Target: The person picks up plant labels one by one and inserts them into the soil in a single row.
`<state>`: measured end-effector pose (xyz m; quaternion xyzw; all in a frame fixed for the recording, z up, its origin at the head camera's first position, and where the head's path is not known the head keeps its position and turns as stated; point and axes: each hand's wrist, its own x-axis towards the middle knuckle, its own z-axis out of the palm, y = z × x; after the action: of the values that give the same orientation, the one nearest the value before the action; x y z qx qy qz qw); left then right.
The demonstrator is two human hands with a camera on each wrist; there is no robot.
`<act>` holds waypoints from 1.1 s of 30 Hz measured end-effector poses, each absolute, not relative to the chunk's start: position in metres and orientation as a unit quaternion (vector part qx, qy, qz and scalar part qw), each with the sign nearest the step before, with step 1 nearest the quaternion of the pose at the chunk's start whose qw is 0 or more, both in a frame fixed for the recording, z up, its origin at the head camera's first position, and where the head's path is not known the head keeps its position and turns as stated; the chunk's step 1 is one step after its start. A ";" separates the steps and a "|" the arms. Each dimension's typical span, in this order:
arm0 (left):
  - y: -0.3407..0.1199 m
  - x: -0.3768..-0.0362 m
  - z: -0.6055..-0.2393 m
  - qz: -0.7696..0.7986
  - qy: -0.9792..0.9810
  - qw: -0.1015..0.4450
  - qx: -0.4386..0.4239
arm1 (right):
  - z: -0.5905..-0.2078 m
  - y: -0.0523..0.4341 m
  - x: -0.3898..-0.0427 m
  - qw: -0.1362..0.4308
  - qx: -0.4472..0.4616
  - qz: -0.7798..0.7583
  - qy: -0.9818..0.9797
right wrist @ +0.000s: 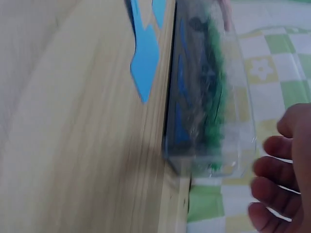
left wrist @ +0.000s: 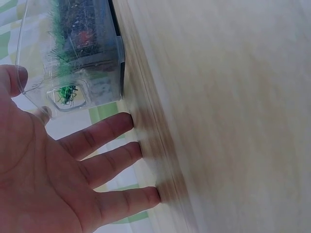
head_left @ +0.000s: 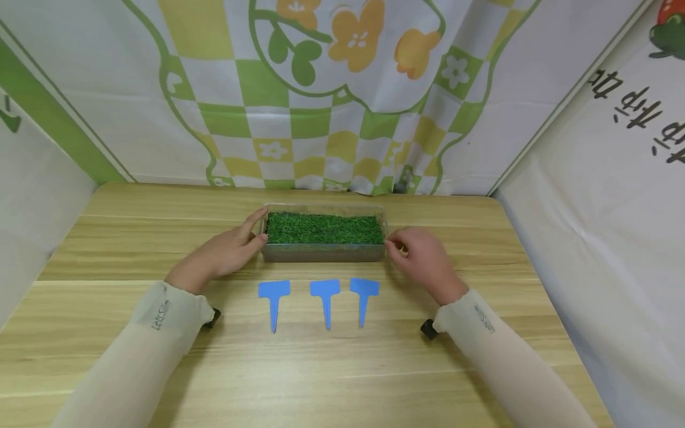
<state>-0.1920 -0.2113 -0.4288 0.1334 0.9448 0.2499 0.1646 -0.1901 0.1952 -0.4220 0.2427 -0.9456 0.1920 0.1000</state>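
From the head view I see a clear plastic tray (head_left: 323, 252) filled with short green artificial grass (head_left: 324, 228), standing on a light wooden table (head_left: 342, 368) near its far edge. My left hand (head_left: 227, 252) is at the tray's left end — thumb and forefinger touch the corner, the fingers mostly straight; in the left wrist view the palm (left wrist: 43, 179) faces the tray wall with the fingers spread and relaxed, gripping nothing. My right hand (head_left: 420, 255) sits at the tray's right end with the fingers curled in towards the corner; the fingertips (right wrist: 272, 167) appear just beside the tray's wall in the right wrist view, but I cannot tell whether they pinch the rim or only rest near it. Three blue T-shaped plant labels (head_left: 325, 300) lie flat in a row on the table just in front of the tray, heads towards it, stems pointing at me. Pale sleeves cover both forearms. Behind the table hangs a cloth backdrop (head_left: 321, 95) with green and yellow checks and orange flowers
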 end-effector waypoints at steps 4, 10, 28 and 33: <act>-0.211 -0.192 -0.429 0.250 0.945 0.166 0.132 | -0.423 0.190 -0.179 0.080 0.281 0.174 -0.941; -0.211 -0.193 -0.430 0.251 0.945 0.168 0.129 | -0.428 0.182 -0.166 0.025 0.306 0.121 -0.944; -0.216 -0.188 -0.427 0.258 0.943 0.171 0.124 | -0.444 0.165 -0.150 -0.071 0.325 0.079 -0.940; -0.212 -0.191 -0.431 0.274 0.938 0.168 0.129 | -0.445 0.169 -0.144 -0.062 0.328 0.060 -0.941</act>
<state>-0.1911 -0.2123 -0.4311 0.1293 0.9379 0.2745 0.1684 -0.1441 0.1688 -0.4454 0.3282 -0.9407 0.0599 -0.0619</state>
